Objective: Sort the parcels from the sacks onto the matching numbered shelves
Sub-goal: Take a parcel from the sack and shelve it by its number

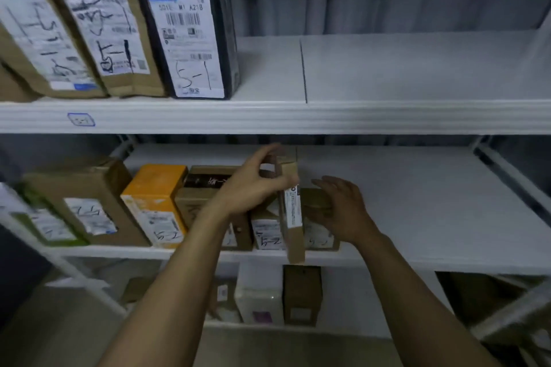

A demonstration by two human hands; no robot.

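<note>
Over the middle shelf [417, 202], the left hand [253, 185] grips a thin parcel [290, 217] upright, likely to slot it beside the box [319, 235] which the right hand [343, 205] steadies with loose fingers.

This is looking like a parcel depot's storeroom. A white metal shelf rack [387, 116] is carrying a small handwritten number tag [81, 119] on its front edge. Above the tag, brown parcels [140, 39] and a black parcel [227, 39] are standing with barcoded shipping labels [186, 45]; below it, more marked boxes [98, 182] are lining up.
</note>
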